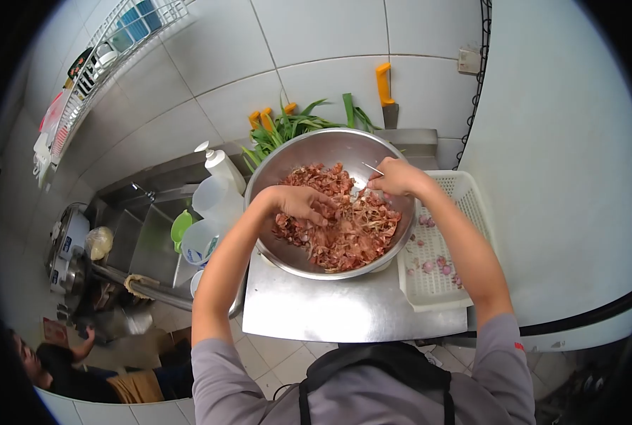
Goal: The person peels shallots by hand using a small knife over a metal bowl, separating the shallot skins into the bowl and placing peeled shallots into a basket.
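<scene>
Left hand (302,204), fingers loosely parted, apparently mixes chopped meat (358,241); right hand (399,176) grips metal utensil (373,169); next turn likely needs finger clearance.

No text, label, brand, number or sign is legible here.

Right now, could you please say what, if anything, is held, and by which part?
The right hand holds a thin shiny utensil, which part unclear; the left hand touches reddish food, grip unclear.
</scene>
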### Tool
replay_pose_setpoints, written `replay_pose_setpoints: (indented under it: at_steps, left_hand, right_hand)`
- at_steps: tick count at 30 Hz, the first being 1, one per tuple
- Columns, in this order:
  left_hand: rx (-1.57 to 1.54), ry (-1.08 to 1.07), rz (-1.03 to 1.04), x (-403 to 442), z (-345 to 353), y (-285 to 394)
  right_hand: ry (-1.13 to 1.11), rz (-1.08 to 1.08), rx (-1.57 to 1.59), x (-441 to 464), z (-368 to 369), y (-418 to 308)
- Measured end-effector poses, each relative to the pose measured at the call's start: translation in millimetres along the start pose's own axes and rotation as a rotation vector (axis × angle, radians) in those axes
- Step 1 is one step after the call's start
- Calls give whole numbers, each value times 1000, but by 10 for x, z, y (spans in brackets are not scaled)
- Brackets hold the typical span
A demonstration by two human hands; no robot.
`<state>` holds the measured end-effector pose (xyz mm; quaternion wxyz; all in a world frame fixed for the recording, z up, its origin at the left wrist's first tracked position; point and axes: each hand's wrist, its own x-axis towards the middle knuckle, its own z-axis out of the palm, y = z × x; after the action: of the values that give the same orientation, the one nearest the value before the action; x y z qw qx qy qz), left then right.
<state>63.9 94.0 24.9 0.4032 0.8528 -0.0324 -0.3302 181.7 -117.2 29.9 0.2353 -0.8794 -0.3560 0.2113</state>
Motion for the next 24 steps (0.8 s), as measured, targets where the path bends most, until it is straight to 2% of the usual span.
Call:
replay_pose_setpoints:
  at_steps: [3,6,8,9,12,13,16,17,18,20,23,24]
  left_hand:
    - [589,431,78,202,-175,-366]
    - [546,238,15,387,-165,-429]
    - [505,61,-184,341,100,-287]
    - [597,98,-156,458,188,-531]
    - [868,56,-134,444,428,-552]
    - [803,2,-119,431,424,-527]
    - [615,160,-9,344,326,-441]
    - [512,203,103,327,244,-435]
    - [454,216,67,239,177,-270]
    - [184,388,101,82,139,-128]
    - [-15,522,376,8,134,-112]
    - [-61,531,359,-22,141,-59]
  right_hand:
    - [12,-13,3,9,27,-102]
    - [2,-44,-20,47,51,-114]
    - [12,-52,-53,17,41,-136]
    - [10,-34,-28,11,32,-130]
    - [1,-6,25,-23,15,-99]
    - [-2,-19,25,-39,8,-91]
    - [0,-47,24,-18,-2,-18]
    - [1,-55,23,2,7,10]
    - [-2,-61,55,15,26,26]
    - [-8,-74,119,25,72,18]
    - [-19,-124,191,-49,116,-197]
    - [-19,-142,202,-52,121,-268]
